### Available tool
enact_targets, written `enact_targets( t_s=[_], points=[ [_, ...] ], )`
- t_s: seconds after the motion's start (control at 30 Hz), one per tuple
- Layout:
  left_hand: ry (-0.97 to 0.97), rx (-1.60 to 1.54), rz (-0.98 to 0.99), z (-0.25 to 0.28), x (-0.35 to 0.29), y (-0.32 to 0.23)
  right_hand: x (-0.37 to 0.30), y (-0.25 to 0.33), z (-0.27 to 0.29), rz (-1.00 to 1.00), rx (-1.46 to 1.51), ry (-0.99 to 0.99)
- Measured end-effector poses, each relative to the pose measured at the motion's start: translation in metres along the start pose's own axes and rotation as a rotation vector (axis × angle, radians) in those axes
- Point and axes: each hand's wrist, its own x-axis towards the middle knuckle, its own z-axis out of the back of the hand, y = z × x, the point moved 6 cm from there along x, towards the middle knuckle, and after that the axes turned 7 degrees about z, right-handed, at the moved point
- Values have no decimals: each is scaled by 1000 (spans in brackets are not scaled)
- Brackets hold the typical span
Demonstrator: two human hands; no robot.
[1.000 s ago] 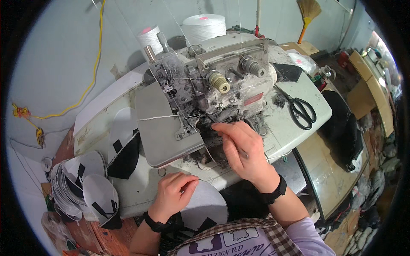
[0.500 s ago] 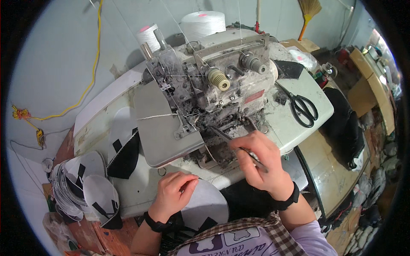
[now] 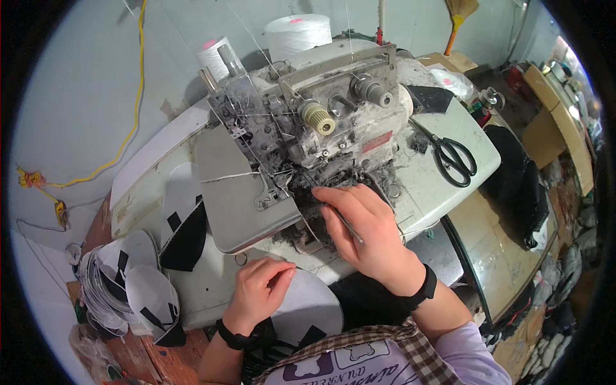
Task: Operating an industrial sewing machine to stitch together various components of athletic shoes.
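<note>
My right hand [image 3: 366, 234] is closed round a pair of tweezers [image 3: 347, 224], a thin metal shaft showing between thumb and fingers. Its fingertips are at the open lower front of a lint-covered overlock sewing machine [image 3: 350, 138], and they hide the tweezers' tips. White thread [image 3: 234, 176] runs across the grey plate [image 3: 237, 205] to the presser foot [image 3: 273, 192]. Near the table's front edge my left hand [image 3: 260, 289] is curled closed; whether anything is in it is hidden. Beside it lies a rounded white fabric piece [image 3: 308, 305] with a black patch.
Black-handled scissors [image 3: 452, 160] lie on the machine table [image 3: 471, 128] at the right. Stacked white pieces with black tabs [image 3: 106, 282] stand at the left, near a black-and-white piece [image 3: 186, 240]. Thread cones [image 3: 298, 33] are behind the machine. Black cloth [image 3: 520, 186] hangs at the right.
My right hand has moved left and forward with the tweezers, in closer to the machine's needle area. My left hand has barely moved. The whole view has shifted slightly.
</note>
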Motion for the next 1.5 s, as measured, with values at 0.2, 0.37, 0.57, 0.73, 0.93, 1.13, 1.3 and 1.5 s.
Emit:
enact_targets(
  t_s=[0.2,0.37,0.57,0.73,0.93,1.13,1.3,1.5],
  points=[
    [-17,18,-14,1,-2,2,20,9,-8,-1,-119,-52],
    [-13,17,-12,1,-1,0,30,6,-2,-4,-90,-17],
    [-6,1,0,3,-3,2,23,-1,21,-172,123,-119],
    [-20,-14,-4,3,-2,2,-8,6,37,-83,64,11],
    [-21,-23,2,1,-2,6,-25,5,18,-41,41,-3],
    [-28,-22,16,0,-2,4,-18,-6,4,-63,24,-53],
    [2,-7,26,0,-5,7,-29,-8,4,-79,31,47],
    [-2,-2,23,-1,-5,8,-19,-4,5,-5,112,-36]
  ],
)
